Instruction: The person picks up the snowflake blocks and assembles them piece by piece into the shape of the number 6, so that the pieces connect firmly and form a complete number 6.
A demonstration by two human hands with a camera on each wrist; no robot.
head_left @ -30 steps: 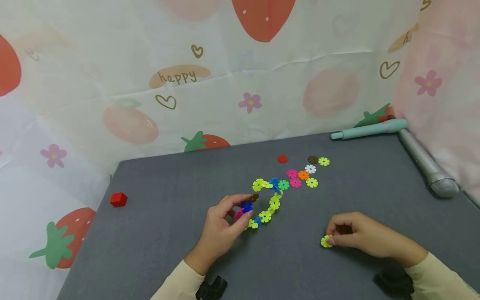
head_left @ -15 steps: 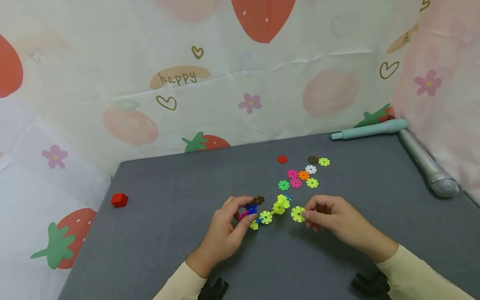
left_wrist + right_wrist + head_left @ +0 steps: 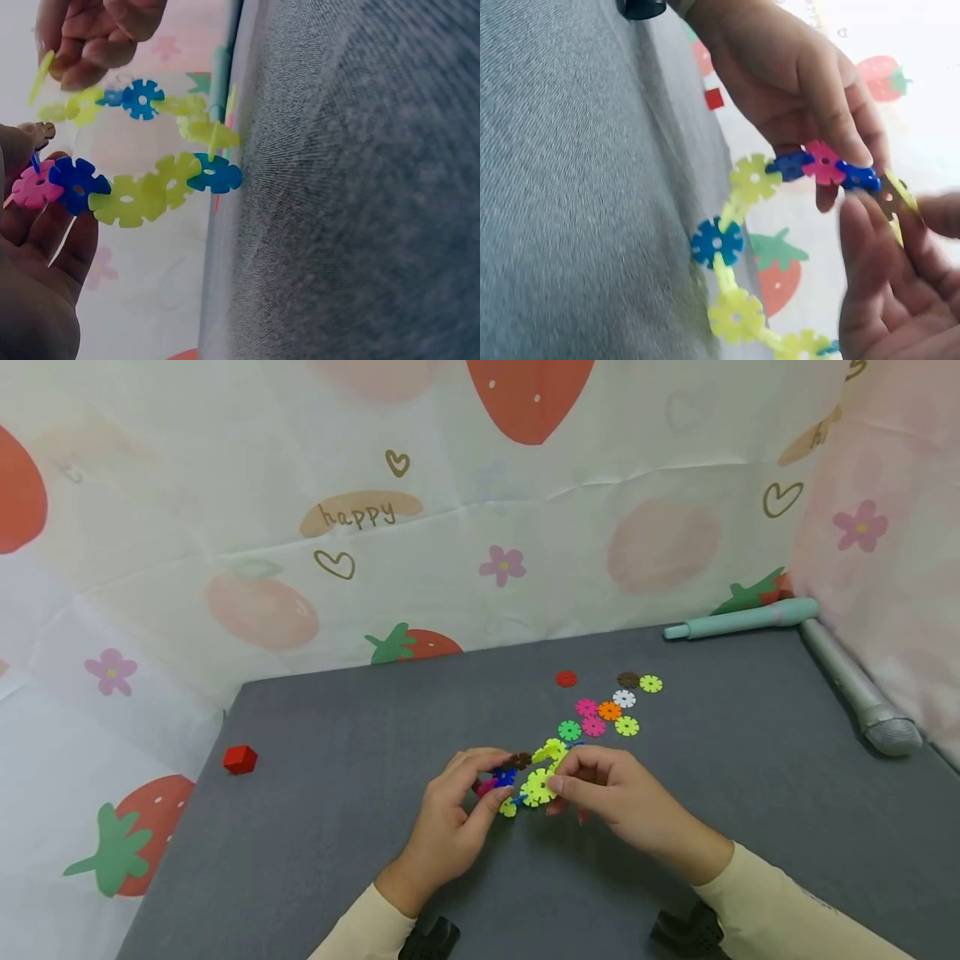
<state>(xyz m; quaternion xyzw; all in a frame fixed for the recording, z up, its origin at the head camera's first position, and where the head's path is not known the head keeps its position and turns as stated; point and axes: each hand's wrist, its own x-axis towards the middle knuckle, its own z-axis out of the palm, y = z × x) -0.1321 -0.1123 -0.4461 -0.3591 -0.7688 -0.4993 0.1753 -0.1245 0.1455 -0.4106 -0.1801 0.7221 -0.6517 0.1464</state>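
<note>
My left hand [image 3: 450,827] pinches one end of a chain of interlocking snowflake discs, by its blue, pink [image 3: 825,160] and brown [image 3: 519,762] pieces. The chain [image 3: 127,199] is mostly yellow with some blue discs, and it hangs in a curved loop above the table in the left wrist view. My right hand [image 3: 630,802] pinches a single yellow snowflake disc [image 3: 537,787] between thumb and fingers, close beside the brown disc in the right wrist view. In the head view that disc and the right fingers overlap part of the chain.
Several loose snowflake discs, among them a green one [image 3: 569,730] and an orange one [image 3: 610,711], lie beyond the hands. A red cube [image 3: 240,760] sits at the left. A teal pen-shaped stick [image 3: 742,620] and a silver microphone [image 3: 855,685] lie at the back right.
From the right side of the table, my right hand has carried the yellow disc left to the chain. The chain's far part has swung away from the green disc. My left hand has barely moved.
</note>
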